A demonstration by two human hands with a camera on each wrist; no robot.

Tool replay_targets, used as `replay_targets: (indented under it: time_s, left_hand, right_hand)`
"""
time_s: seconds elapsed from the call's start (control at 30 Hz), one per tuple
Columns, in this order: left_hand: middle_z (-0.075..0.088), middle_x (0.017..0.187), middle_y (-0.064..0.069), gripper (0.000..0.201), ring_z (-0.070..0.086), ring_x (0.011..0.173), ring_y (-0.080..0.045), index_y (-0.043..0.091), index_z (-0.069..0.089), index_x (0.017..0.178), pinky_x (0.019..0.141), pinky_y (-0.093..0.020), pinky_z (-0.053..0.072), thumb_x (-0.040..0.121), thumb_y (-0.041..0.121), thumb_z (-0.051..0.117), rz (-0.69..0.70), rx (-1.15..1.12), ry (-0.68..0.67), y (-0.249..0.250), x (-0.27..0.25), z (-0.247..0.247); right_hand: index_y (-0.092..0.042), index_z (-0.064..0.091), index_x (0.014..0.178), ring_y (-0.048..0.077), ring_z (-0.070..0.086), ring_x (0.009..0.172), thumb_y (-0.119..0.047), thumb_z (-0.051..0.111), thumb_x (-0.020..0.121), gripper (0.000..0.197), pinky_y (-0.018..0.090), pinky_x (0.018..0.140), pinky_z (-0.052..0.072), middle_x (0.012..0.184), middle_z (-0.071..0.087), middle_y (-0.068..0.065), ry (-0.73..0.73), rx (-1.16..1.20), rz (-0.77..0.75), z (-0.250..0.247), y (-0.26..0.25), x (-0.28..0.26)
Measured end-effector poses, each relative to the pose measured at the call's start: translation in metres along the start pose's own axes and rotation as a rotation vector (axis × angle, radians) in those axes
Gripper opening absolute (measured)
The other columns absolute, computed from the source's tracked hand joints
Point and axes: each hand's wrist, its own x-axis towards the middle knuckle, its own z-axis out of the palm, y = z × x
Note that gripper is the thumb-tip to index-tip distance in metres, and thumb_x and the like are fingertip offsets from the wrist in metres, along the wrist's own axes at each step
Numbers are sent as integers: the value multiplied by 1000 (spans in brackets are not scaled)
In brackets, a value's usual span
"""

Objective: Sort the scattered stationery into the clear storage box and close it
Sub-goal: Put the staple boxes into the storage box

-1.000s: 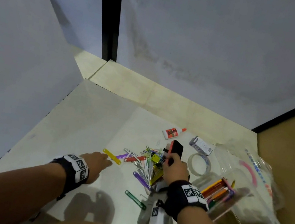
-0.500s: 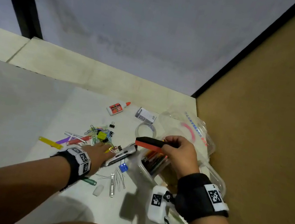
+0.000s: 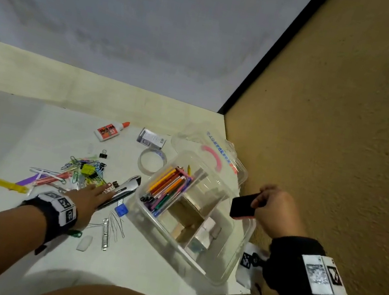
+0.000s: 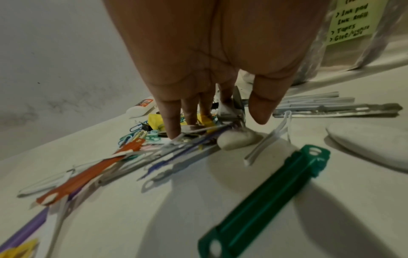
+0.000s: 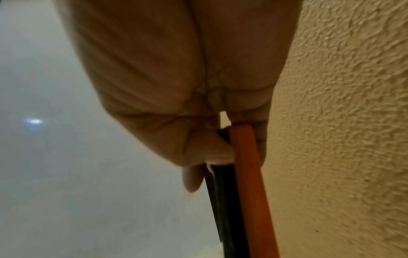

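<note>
The clear storage box [image 3: 232, 266] stands open at the table's right edge, with coloured pens [image 3: 167, 189] in its far-left compartment. Above its right rim my right hand [image 3: 273, 210] pinches a flat black and orange ink pad [image 3: 242, 208] [image 5: 243, 192]. My left hand [image 3: 91, 196] lies flat with straight fingers [image 4: 174, 122] on the pile of paper clips [image 3: 86, 167] and plastic file fasteners [image 4: 88, 172], touching a silver and black stapler [image 3: 123, 189].
The box's clear lid [image 3: 213, 150] lies behind it. A glue bottle [image 3: 109, 131], small carton [image 3: 151, 137], tape roll [image 3: 152, 162], nail clipper [image 3: 105, 233], white eraser [image 3: 84, 243] and green fastener [image 4: 264, 200] lie scattered. A tan wall [image 3: 348, 122] stands on the right.
My right hand has carried the ink pad from the clip pile rightward to the box's right rim. My left hand moved right from the yellow fastener to the stapler.
</note>
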Motion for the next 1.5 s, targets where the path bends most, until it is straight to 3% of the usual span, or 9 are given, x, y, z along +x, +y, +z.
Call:
replay_targets:
  time_s: [0.2, 0.4, 0.57, 0.77, 0.87, 0.97, 1.07, 1.3, 1.5]
  left_hand:
    - [-2, 160, 4, 77, 19, 145, -20, 27, 0, 151, 114, -35, 34, 90, 11, 44, -5, 10, 9, 3, -6, -5]
    - [-9, 160, -1, 80, 21, 144, -24, 21, -3, 151, 115, -37, 30, 90, 19, 49, -15, 71, -43, -3, -13, -1]
    - [-9, 160, -1, 81, 22, 144, -24, 22, -1, 151, 116, -36, 29, 90, 20, 51, -51, 46, -87, 0, -14, -7]
    - [9, 160, -3, 73, 37, 138, -22, 20, 13, 150, 108, -32, 38, 88, 16, 51, -65, 36, -153, 6, -14, -34]
    - [46, 142, -4, 57, 55, 120, -21, 15, 36, 137, 85, -22, 49, 84, 12, 56, -62, 58, -176, 12, -16, -46]
    - [60, 117, -4, 40, 59, 81, -16, 13, 44, 123, 52, -15, 37, 85, 10, 58, -47, 94, -238, 16, -20, -55]
    - [55, 86, -1, 42, 51, 79, -18, 12, 49, 117, 61, -23, 43, 78, 9, 66, -61, 64, -253, 17, -22, -63]
    - [60, 115, -5, 46, 59, 99, -22, 14, 47, 120, 73, -28, 44, 78, 9, 65, -23, 48, -210, 9, -21, -58]
    - [61, 115, -2, 33, 57, 111, -22, 17, 58, 116, 93, -33, 48, 83, 16, 59, 45, -51, -80, -10, -16, -56]
  right_hand:
    - [-6, 70, 99, 23, 51, 119, 6, 55, 82, 26, 23, 92, 40, 132, 54, 4, -151, -173, -44, 35, 8, 13]
    - [-12, 66, 99, 29, 61, 106, -2, 54, 84, 22, 30, 89, 47, 116, 64, 15, -277, -187, -39, 74, 9, 29]
    - [-7, 65, 110, 30, 57, 112, -1, 52, 86, 28, 31, 91, 45, 121, 61, 15, -261, -182, -39, 78, 2, 36]
    - [-4, 59, 97, 33, 57, 102, 7, 48, 81, 23, 31, 78, 42, 113, 58, 18, -170, -197, -72, 80, -5, 39]
    - [-3, 64, 103, 34, 54, 109, 4, 53, 82, 25, 32, 88, 43, 118, 53, 16, -169, -237, -69, 83, -4, 41]
    - [-7, 66, 98, 34, 52, 108, 3, 55, 80, 23, 35, 89, 45, 115, 52, 15, -145, -241, -72, 85, -2, 42]
    - [-8, 66, 97, 33, 53, 106, -1, 56, 81, 20, 35, 87, 47, 112, 54, 15, -134, -221, -79, 82, -6, 42]
    - [-13, 65, 92, 22, 58, 92, -14, 59, 86, 9, 33, 80, 49, 102, 58, 5, -42, 17, -191, 74, -71, 41]
    - [-18, 60, 78, 22, 60, 86, -12, 57, 81, 8, 26, 73, 44, 92, 66, 6, -236, 91, -354, 94, -150, 31]
